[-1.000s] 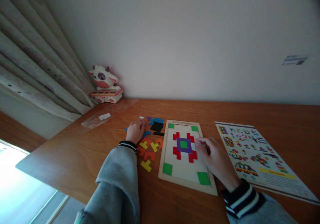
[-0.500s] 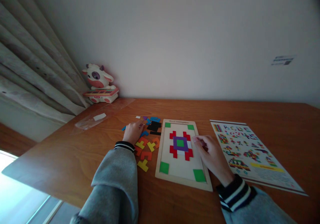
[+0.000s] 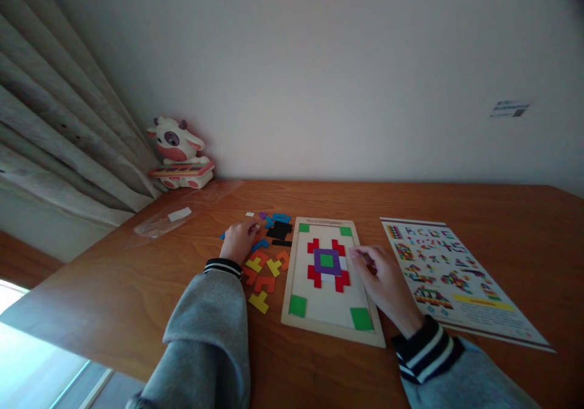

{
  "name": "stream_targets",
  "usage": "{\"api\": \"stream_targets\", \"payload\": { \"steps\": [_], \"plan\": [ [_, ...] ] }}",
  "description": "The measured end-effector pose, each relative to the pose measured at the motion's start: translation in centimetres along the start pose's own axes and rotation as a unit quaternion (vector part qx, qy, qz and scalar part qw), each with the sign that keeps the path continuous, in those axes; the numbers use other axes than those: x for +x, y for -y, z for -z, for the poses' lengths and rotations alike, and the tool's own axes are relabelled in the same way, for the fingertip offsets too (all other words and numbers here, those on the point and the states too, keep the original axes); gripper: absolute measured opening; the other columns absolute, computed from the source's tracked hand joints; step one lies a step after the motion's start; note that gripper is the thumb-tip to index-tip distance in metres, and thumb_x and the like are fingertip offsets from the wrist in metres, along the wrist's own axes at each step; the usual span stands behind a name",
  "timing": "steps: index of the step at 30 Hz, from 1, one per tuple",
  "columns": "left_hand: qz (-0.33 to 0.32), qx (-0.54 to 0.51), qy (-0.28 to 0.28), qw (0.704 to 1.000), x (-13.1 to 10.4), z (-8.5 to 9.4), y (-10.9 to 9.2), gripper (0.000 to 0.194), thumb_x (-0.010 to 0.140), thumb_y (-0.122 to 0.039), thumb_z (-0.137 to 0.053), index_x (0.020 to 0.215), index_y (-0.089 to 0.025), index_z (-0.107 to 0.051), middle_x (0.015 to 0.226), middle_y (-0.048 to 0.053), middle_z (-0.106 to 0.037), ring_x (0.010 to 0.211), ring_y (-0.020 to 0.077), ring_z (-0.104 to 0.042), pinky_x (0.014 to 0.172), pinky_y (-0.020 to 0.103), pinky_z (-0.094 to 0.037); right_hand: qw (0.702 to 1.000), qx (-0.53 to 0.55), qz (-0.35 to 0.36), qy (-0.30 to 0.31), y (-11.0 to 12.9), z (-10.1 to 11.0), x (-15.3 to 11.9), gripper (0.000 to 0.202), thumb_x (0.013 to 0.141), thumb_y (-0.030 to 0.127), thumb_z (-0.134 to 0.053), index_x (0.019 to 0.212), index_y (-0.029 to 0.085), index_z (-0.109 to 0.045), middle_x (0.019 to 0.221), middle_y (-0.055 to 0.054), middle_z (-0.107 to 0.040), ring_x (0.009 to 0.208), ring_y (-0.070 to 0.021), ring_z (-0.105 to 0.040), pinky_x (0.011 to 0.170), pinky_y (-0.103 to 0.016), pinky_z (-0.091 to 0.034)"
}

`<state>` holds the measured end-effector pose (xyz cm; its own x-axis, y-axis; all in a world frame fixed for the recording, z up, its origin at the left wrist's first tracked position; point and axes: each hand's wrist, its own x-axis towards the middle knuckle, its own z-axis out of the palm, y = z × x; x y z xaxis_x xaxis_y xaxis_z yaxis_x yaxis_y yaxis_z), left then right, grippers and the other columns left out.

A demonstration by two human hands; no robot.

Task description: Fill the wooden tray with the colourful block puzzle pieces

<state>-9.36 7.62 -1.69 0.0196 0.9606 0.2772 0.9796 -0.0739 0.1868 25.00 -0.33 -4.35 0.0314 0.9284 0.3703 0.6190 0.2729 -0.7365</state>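
My left hand is above the left side of the loose puzzle pieces, fingers pinched together. A tiny pale spot shows at its fingertips, too small to name. Beneath and beside it lie blue pieces, black pieces, orange pieces and yellow pieces. My right hand hovers at the right edge of a framed wooden puzzle board, thumb and index finger together, with nothing visible between them. On the board, red pieces surround a purple square ring with a green square inside. Green squares occupy the corners.
To the right of the board lies a printed pattern sheet. A clear plastic bag with a white label rests at the left. Behind it, a toy cow with a keyboard stands by the wall and curtain.
My left hand has drawn back slightly to the left from the black and blue pieces, its fingers now more curled. My right hand has barely moved, and the view has shifted a little.
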Motion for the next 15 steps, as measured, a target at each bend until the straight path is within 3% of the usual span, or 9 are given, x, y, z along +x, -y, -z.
{"api": "stream_targets", "payload": {
  "steps": [4,8,15],
  "plan": [
    [0.002,0.007,0.007,1.000,-0.09,0.18,0.31,0.028,0.096,-0.035,-0.051,0.108,-0.026,-0.074,0.102,0.006,-0.076,0.098,0.0224,-0.070,0.085,0.028,-0.050,1.000,-0.001,0.001,0.000,0.10,0.07,0.01,0.034,0.096,0.048,-0.048,0.102,0.019,-0.066,0.100,-0.010,-0.066,0.090,-0.0240,-0.063,0.081,-0.040,-0.052],
    [-0.060,-0.026,0.019,0.998,-0.24,-0.09,0.28,0.027,0.097,-0.036,-0.051,0.111,-0.029,-0.073,0.110,0.002,-0.075,0.102,0.0199,-0.069,0.091,0.026,-0.050,1.000,0.007,-0.005,0.004,0.16,-0.01,-0.04,0.034,0.096,0.047,-0.048,0.103,0.018,-0.065,0.102,-0.011,-0.066,0.092,-0.0240,-0.063,0.082,-0.039,-0.051],
    [-0.083,-0.084,-0.006,0.993,-0.06,-0.60,0.11,0.024,0.094,-0.031,-0.057,0.113,-0.025,-0.071,0.107,0.002,-0.076,0.099,0.0200,-0.071,0.088,0.026,-0.052,1.000,0.001,-0.002,-0.001,0.17,-0.17,-0.05,0.034,0.096,0.047,-0.048,0.101,0.018,-0.066,0.100,-0.011,-0.066,0.090,-0.0241,-0.062,0.080,-0.039,-0.050]
  ]
}}
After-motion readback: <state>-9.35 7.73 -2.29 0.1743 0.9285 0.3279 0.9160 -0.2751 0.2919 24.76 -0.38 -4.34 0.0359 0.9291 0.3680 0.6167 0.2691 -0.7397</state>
